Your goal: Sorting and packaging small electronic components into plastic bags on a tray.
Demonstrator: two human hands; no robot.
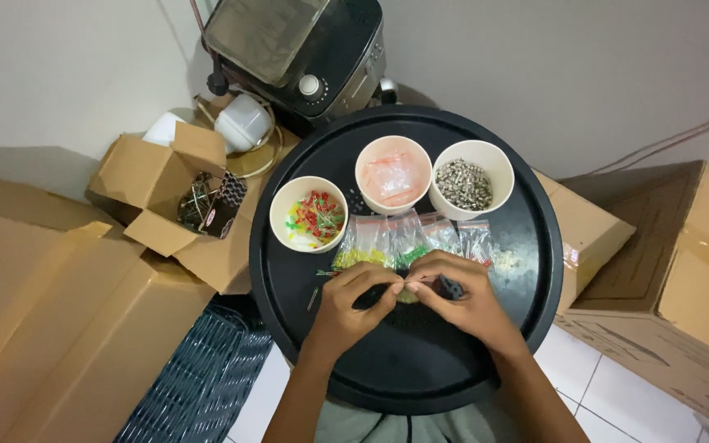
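Both hands, left hand and right hand, pinch one small clear bag at frame centre, steadying it over the black tray; three cups sit above within reach.

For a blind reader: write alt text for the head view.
Two bare hands, left hand and right hand, meet over a round black tray, pinching a small item between them. Behind them lie small clear bags and three white cups: mixed coloured LEDs, bags, and metal parts. Cardboard boxes surround the tray.
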